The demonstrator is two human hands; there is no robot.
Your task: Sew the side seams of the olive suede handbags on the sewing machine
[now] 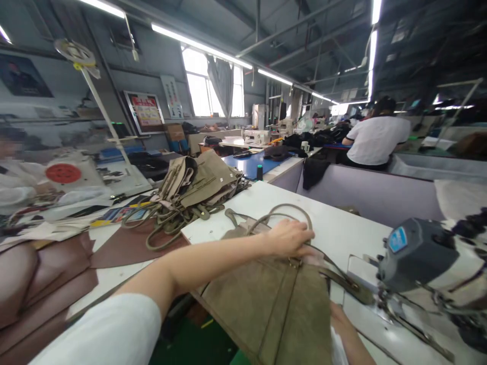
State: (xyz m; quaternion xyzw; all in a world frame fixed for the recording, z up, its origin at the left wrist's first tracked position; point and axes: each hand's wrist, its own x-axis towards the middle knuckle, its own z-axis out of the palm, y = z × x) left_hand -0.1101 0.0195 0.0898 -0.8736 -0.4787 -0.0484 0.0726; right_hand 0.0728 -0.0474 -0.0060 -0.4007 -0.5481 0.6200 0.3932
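Grey curtain at bright window; framed red poster left of it; tube lights overhead.

One held bag, one olive pile

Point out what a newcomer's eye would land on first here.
Likely the olive bag, large in the lower middle of the view, with the left grip at its top near the looped handles. Next, probably the heap of olive pieces left of centre, farther back, and the gray-and-white sewing machine at the right edge.
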